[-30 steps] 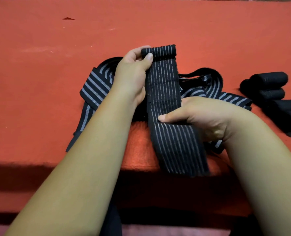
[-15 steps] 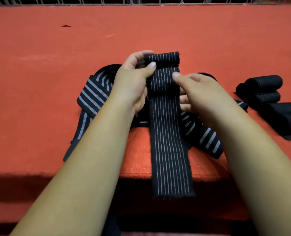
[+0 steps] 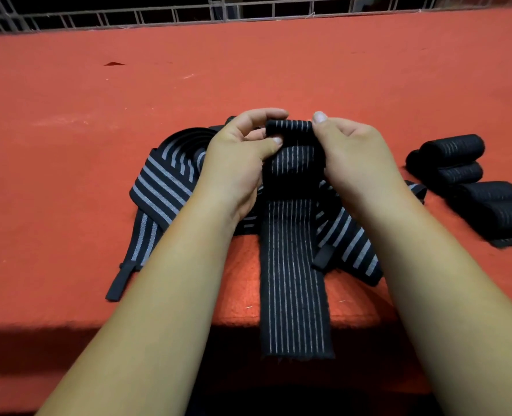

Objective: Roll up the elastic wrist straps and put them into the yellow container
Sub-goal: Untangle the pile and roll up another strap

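A black elastic strap with thin white stripes [image 3: 293, 265] lies lengthwise toward me, its near end hanging over the table's front edge. Its far end is folded over into the start of a roll. My left hand [image 3: 236, 163] pinches the left side of that fold and my right hand [image 3: 350, 157] pinches the right side. Under the strap lies a loose pile of black straps with wide grey stripes [image 3: 164, 181]. Several rolled black straps [image 3: 470, 181] sit together at the right. The yellow container is not in view.
The work surface is a red felt-covered table [image 3: 278, 70]. A metal grid railing [image 3: 218, 10] runs along its far edge. The table's front edge crosses below my forearms, with dark shadow beneath it.
My right hand has moved up from the strap's middle to its far end, opposite my left hand. The strap's near end now hangs straight over the table edge.
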{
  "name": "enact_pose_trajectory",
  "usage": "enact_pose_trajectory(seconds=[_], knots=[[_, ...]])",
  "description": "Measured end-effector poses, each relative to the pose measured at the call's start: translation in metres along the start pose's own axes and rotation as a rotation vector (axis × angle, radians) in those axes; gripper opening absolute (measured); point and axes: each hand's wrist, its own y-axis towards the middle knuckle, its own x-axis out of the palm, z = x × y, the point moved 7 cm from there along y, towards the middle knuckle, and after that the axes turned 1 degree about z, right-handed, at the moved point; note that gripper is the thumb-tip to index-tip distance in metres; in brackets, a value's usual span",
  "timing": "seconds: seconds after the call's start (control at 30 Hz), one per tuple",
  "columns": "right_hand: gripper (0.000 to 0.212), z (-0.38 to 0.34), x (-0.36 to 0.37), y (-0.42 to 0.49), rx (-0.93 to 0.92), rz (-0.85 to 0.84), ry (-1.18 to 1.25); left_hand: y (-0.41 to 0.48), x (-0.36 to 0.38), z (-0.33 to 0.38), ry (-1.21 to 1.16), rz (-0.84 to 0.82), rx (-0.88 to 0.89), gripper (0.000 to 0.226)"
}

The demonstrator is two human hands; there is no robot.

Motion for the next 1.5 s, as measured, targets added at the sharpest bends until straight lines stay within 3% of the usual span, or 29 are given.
enact_pose_trajectory(seconds=[0.2,0.33,0.5,0.73,0.87,1.0,1.1,1.17,1.3,1.5], knots=[[0.023,0.005,-0.005,0.004,-0.022,0.079,0.051,-0.001,0.007,-0.002,0.044,-0.048,-0.055,0.026],[0.041,0.006,-0.003,0.003,-0.029,0.082,0.019,-0.001,0.003,-0.001,0.055,-0.027,-0.034,0.020],[0.026,0.009,-0.001,0.000,-0.002,0.074,0.041,0.006,-0.007,-0.005,0.107,0.050,0.032,0.018],[0.066,0.016,0.001,0.002,0.060,0.042,-0.001,0.001,0.001,-0.005,0.112,0.012,0.067,0.032],[0.058,0.017,0.003,0.005,0.043,0.041,0.028,0.002,-0.001,-0.007,0.106,0.052,0.059,0.035],[0.043,0.016,0.004,0.001,0.046,0.064,0.113,0.006,-0.003,-0.007,0.390,0.077,0.143,0.033],[0.038,0.020,0.004,0.005,0.076,0.069,0.166,0.005,0.005,-0.005,0.585,0.034,0.176,0.045],[0.050,0.022,0.004,0.007,0.095,0.068,0.189,0.002,0.007,-0.001,0.668,0.043,0.177,0.048],[0.055,0.011,-0.003,-0.003,0.001,0.042,0.081,-0.002,0.004,-0.002,0.612,0.077,0.111,0.048],[0.054,0.022,0.005,-0.001,0.049,0.013,0.122,-0.001,-0.003,0.002,0.413,0.134,0.086,0.035]])
